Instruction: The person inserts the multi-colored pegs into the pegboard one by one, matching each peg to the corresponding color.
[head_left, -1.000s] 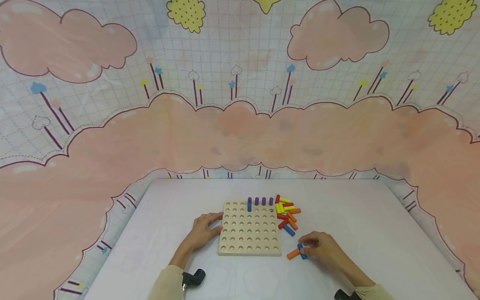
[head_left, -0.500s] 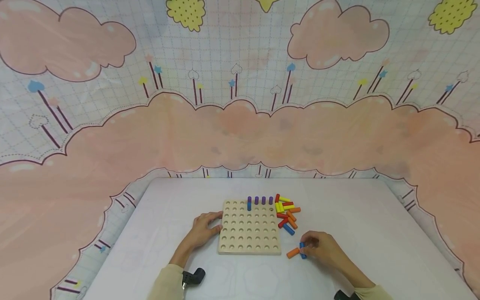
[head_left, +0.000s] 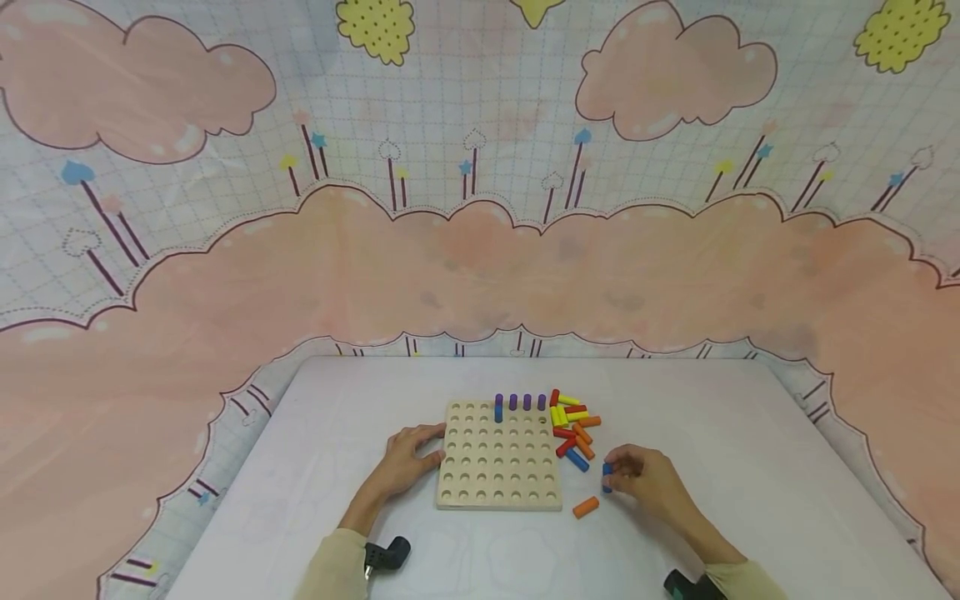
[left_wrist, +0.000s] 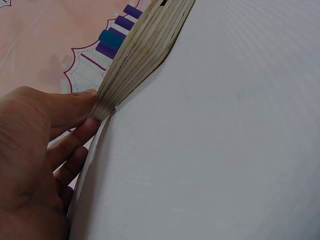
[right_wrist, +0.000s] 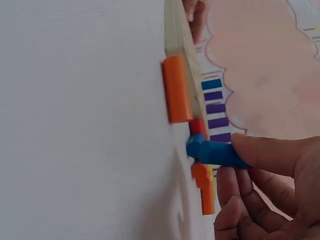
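Note:
A square wooden pegboard (head_left: 491, 462) lies on the table, with rows of round holes. Several purple pegs (head_left: 527, 402) stand upright along its far row, and one blue peg (head_left: 498, 413) stands just in front of the leftmost. My left hand (head_left: 408, 457) touches the board's left edge with its thumb and fingertips, as the left wrist view also shows at the wooden edge (left_wrist: 135, 65). To the right of the board, my right hand (head_left: 648, 483) pinches another blue peg (right_wrist: 220, 153) between thumb and fingers. The peg is raised off the table in the right wrist view.
Beside the board's right edge lies a loose pile of red, yellow, orange and blue pegs (head_left: 577, 459). A single orange peg (head_left: 586, 507) lies nearer, by the board's front right corner. Behind the white table (head_left: 712, 417) hangs a patterned cloth (head_left: 525, 275).
My right hand has lifted the blue peg from beside the lone orange peg and moved a little away from me. The left hand and the board have stayed put.

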